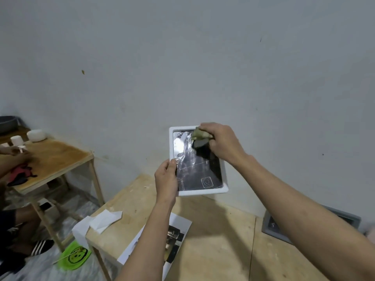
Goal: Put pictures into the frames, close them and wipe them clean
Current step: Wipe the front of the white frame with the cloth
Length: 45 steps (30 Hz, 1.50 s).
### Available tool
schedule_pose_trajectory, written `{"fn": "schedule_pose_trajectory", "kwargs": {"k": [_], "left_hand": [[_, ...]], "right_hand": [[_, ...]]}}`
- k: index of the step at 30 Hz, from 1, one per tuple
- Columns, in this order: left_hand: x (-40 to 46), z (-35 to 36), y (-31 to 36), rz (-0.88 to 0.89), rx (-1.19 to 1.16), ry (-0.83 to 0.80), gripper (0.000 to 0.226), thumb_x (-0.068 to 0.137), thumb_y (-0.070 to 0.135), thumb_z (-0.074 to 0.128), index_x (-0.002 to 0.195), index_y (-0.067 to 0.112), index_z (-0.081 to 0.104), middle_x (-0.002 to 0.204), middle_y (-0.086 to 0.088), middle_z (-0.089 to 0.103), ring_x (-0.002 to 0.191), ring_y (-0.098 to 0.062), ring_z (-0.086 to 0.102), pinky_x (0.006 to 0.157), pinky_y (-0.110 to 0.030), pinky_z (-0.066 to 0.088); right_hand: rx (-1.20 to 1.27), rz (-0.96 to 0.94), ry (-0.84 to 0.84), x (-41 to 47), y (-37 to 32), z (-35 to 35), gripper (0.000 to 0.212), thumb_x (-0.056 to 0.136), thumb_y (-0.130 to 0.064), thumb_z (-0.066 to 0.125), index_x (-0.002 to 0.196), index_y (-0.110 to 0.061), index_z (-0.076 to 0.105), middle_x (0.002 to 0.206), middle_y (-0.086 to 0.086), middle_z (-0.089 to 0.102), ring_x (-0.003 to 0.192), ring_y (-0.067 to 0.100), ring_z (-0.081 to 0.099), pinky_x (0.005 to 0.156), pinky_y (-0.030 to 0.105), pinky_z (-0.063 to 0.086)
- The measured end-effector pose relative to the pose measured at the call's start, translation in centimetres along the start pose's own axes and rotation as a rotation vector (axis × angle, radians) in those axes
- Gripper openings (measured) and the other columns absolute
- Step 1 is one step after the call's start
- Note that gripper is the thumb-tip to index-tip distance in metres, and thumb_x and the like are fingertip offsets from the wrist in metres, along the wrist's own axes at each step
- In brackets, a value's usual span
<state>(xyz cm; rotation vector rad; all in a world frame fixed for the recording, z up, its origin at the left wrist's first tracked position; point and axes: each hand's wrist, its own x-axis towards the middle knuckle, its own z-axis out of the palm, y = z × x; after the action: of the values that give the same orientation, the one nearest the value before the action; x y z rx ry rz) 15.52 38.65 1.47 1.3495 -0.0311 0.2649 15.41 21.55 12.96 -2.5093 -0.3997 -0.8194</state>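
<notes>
I hold a white picture frame [204,192] upright above the wooden table [215,236]; its glass shows a dark picture and bright glare. My left hand [166,179] grips the frame's lower left edge, thumb on the front. My right hand [220,141] pinches a small greenish cloth [199,135] and presses it against the glass near the top right corner. A printed sheet of pictures [176,236] lies on the table under my left forearm. A grey frame [272,230] lies flat at the table's right, partly hidden by my right arm.
White paper pieces [101,220] lie at the table's left corner. Another wooden table [54,159] with white jars stands to the left, where another person's hand works. A green plastic bag [75,255] lies on the floor. A plain wall is close behind.
</notes>
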Motion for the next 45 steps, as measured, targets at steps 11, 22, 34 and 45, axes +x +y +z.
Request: {"fn": "schedule_pose_trajectory", "kwargs": {"k": [11,22,34,45], "left_hand": [[2.0,-0.7,-0.1,0.007,0.028,0.251,0.029,0.098,0.021,0.058,0.073,0.008,0.067,0.072,-0.004,0.058,0.067,-0.015,0.048,0.065,-0.029,0.043],[0.3,2.6,-2.2,0.002,0.051,-0.006,0.036,0.097,0.021,0.056,0.064,0.008,0.054,0.061,0.001,0.043,0.061,-0.015,0.038,0.062,-0.031,0.033],[3.4,1.5,-5.6,-0.036,0.053,0.001,0.024,0.098,0.02,0.056,0.078,0.012,0.068,0.068,-0.005,0.059,0.062,-0.022,0.049,0.061,-0.037,0.042],[2.6,3.5,-16.7,-0.312,0.296,-0.192,0.017,0.105,0.026,0.045,0.11,0.016,0.059,0.097,-0.006,0.068,0.093,-0.027,0.065,0.085,-0.043,0.052]], "right_hand": [[-0.179,0.096,-0.451,-8.1,1.1,5.2,0.033,0.062,-0.002,0.042,0.08,-0.011,0.068,0.08,0.012,0.069,0.077,0.031,0.058,0.062,0.029,0.045],[0.26,0.216,0.118,-2.3,1.6,2.9,0.066,0.065,0.009,0.043,0.121,-0.017,0.066,0.129,-0.001,0.062,0.124,0.01,0.052,0.109,0.022,0.035],[0.552,0.251,-0.454,-11.3,3.2,11.0,0.054,0.075,0.018,0.051,0.113,-0.016,0.071,0.121,-0.002,0.068,0.113,0.0,0.058,0.097,0.019,0.045],[0.946,0.904,-0.3,-17.9,12.7,12.3,0.018,0.089,-0.002,0.059,0.101,-0.011,0.071,0.098,0.013,0.073,0.09,0.028,0.069,0.081,0.037,0.054]]}}
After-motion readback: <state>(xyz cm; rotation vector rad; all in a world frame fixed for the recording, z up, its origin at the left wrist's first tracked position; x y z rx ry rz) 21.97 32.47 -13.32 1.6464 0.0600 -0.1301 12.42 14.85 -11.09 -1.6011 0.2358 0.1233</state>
